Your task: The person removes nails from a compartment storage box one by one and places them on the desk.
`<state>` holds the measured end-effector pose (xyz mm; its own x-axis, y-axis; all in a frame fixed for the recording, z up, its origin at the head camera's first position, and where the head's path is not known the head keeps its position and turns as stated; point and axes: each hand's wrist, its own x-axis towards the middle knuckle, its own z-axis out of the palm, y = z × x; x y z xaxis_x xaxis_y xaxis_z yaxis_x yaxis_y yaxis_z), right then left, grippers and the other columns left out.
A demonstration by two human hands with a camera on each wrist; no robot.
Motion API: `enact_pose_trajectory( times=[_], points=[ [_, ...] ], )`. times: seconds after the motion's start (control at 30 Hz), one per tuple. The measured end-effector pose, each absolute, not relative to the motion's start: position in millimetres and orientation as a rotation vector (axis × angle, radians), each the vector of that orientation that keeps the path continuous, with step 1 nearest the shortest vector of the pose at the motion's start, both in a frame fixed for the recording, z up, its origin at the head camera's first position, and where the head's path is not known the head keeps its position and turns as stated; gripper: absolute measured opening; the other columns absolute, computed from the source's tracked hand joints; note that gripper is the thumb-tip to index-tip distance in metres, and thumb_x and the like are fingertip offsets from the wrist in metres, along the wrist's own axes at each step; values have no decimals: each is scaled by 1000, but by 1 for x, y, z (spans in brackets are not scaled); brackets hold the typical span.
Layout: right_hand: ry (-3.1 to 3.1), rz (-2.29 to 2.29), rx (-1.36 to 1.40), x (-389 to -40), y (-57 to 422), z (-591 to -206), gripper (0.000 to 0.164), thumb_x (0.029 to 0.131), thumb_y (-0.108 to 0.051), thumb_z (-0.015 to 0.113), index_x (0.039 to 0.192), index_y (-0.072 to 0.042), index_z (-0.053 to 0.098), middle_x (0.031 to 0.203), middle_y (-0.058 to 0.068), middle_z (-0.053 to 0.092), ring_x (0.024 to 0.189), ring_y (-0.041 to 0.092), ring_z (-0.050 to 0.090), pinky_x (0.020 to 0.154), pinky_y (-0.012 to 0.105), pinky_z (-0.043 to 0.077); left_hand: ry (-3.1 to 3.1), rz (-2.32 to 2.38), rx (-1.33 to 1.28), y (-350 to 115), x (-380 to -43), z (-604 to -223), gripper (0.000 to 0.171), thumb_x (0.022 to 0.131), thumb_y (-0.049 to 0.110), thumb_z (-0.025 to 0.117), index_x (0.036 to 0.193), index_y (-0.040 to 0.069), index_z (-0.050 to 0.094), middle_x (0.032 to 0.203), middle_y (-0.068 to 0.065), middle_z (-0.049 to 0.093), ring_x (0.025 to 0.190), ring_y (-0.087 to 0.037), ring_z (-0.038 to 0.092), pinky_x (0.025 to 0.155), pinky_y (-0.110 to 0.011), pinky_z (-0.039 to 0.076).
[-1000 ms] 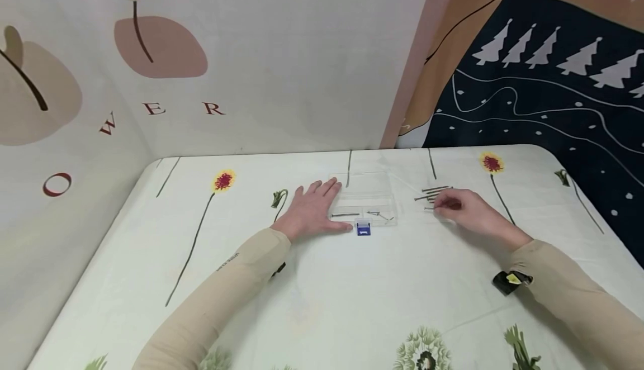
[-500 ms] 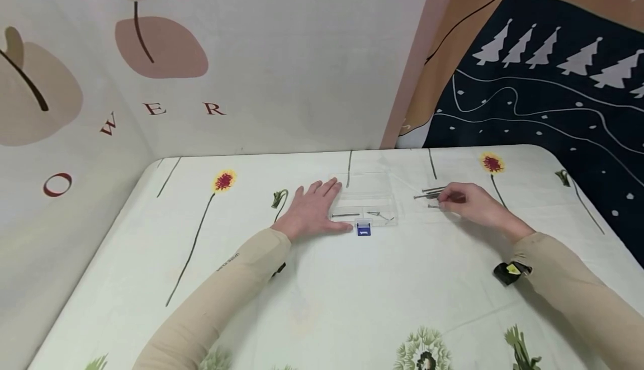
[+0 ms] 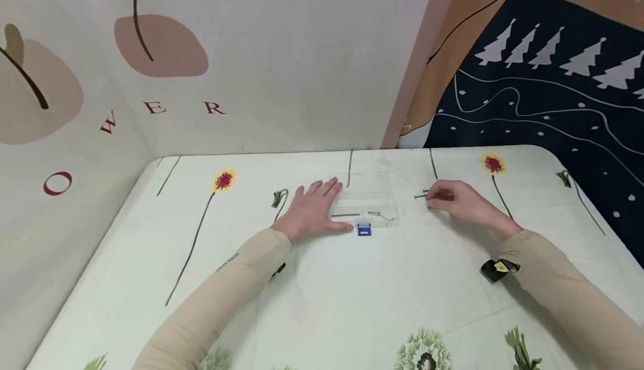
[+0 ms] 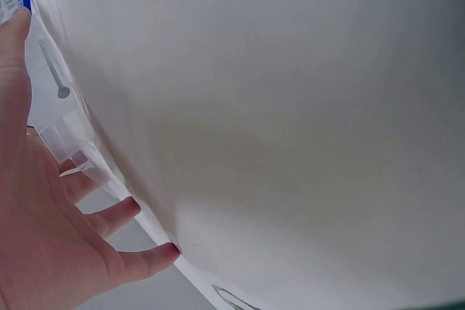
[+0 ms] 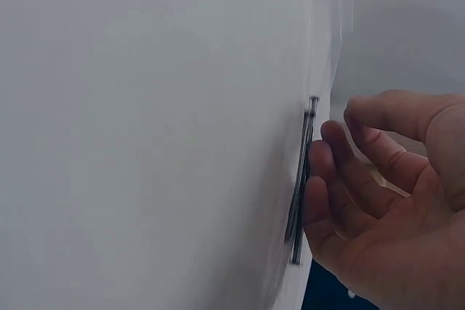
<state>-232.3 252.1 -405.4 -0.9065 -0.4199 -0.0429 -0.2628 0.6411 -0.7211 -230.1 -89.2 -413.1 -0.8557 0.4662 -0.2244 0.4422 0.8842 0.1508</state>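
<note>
Head view: left hand [image 3: 312, 209] spread at 1 clear box [image 3: 372, 198], right hand [image 3: 463, 202] (can't tell if gripping) touching 2+ nails [image 3: 420, 195].

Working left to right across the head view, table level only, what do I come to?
Red-and-yellow flower print → left hand → blue latch of the clear box → exposed ends of the loose nails → right hand → green bud print.
</note>
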Motion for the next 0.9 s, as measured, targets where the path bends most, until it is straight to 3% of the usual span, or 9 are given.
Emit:
enact_pose_trajectory(
  times=[0.23,0.47,0.9],
  points=[
    [2610,-1122,-644,-230,227,-407,6,91,-1,62,95,-1,66,97,7,66,91,21,59,84,36,48,2798,133,689,-90,-231,-414,105,79,78,51,156,16,16,161,-3,12,144,-32,17,110,-61,15],
    [2629,-1114,-672,-227,210,-408,7,90,2,61,95,-2,65,95,6,64,89,21,58,83,41,48,2795,124,693,-90,-232,-414,106,80,78,50,156,14,15,161,-4,11,144,-32,17,110,-59,16],
    [2673,-1163,-743,-228,180,-406,11,91,-4,63,101,-2,67,119,16,55,112,31,50,95,50,40,2791,114,678,-93,-234,-415,107,79,79,49,156,14,14,161,-4,10,144,-30,17,110,-59,17]
  ],
)
